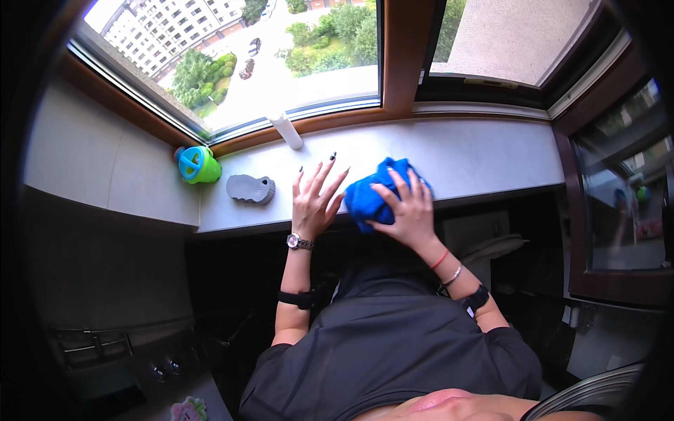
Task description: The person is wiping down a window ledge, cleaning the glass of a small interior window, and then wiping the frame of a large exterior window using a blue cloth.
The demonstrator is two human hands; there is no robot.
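A bunched blue cloth [368, 197] lies on the pale windowsill [484, 152], partly over its front edge. On top of it rests my right hand [413, 210], fingers bent over the fabric and thumb at its lower side. To the left, my left hand [314, 202] is at the sill with its fingers spread and nothing in it; whether the palm touches the surface I cannot tell. A grey ridged object [251, 189] with a small dark hole sits left of that hand. Behind, near the window frame, stands a white cylindrical bottle or tube [287, 131].
A green cup with a blue lid [200, 164] is in the sill's left corner. The brown window frame [400, 63] borders the sill at the back. At right, a dark-framed glass sash [621, 200] stands swung inward. A tiled wall [105, 152] is at left.
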